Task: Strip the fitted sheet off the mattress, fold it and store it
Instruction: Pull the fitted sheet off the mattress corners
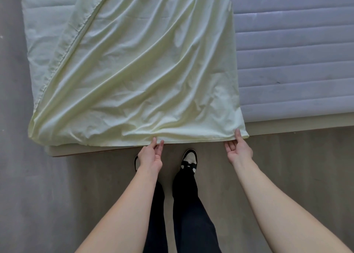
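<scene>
The pale yellow-green fitted sheet point(138, 76) lies doubled over on the left part of the mattress point(295, 57), with its near hem along the bed's front edge. Its elastic hem runs diagonally at the upper left. My left hand point(150, 155) reaches up to the near hem at its middle, and two straight fingertips touch the edge. My right hand point(238, 150) is at the sheet's near right corner, palm turned up. Its thumb lies on the cloth and its fingers are spread just below the hem. Neither hand plainly pinches the fabric.
The bare grey quilted mattress shows to the right of the sheet. A beige bed base point(298, 127) sticks out under it along the front. I stand on a grey wood floor point(47, 195), with one black-and-white shoe point(189, 159) near the base.
</scene>
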